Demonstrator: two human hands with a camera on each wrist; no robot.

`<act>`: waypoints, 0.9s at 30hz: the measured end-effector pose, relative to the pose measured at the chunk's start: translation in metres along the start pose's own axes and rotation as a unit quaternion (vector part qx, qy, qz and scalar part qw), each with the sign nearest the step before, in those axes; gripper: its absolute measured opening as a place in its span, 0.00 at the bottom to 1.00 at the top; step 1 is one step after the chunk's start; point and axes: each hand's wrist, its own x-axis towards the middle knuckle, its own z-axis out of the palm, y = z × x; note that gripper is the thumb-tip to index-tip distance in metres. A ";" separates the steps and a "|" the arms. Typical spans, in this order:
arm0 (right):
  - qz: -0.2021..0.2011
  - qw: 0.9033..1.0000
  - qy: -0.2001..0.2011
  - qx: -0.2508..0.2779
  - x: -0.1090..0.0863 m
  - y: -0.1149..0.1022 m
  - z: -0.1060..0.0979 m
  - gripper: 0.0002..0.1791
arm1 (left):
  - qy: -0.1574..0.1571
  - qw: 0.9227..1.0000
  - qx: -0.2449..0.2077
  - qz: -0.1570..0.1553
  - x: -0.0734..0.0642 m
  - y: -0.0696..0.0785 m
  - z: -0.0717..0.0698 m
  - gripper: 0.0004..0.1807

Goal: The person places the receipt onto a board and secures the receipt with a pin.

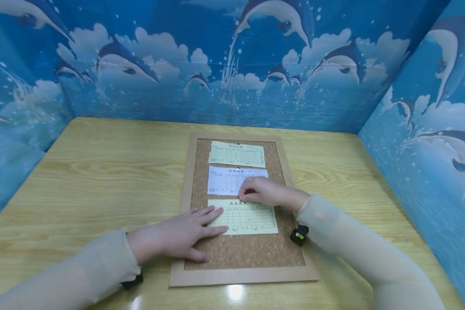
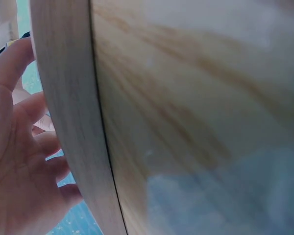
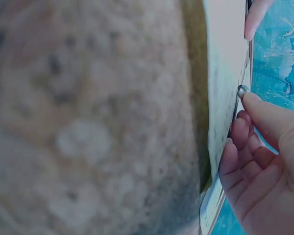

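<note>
A wood-framed cork board [image 1: 248, 254] lies on the table with three printed slips in a column. My left hand [image 1: 187, 230] rests with spread fingers on the board's left side, its fingertips over the left edge of the lowest, pale green slip [image 1: 252, 221]. At that slip's top edge, my right hand [image 1: 261, 191] pinches a silver pushpin [image 3: 242, 91] between thumb and forefinger, partly hiding the lilac slip [image 1: 222, 183] above. Small pins stand at the top edges of the lilac slip and the upper green slip [image 1: 236, 157].
The wood-grain table [image 1: 131, 172] extends on both sides of the board. Blue dolphin-print cloth [image 1: 170, 94] walls in the back and sides. A small dark pin [image 1: 272, 145] sits in the cork's upper right corner. Black wrist devices [image 1: 299, 235] are worn over the sleeves.
</note>
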 end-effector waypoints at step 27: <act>0.009 0.999 -0.040 0.036 0.004 0.004 -0.003 0.07 | -0.004 1.000 -0.010 -0.002 -0.001 0.000 -0.002 0.39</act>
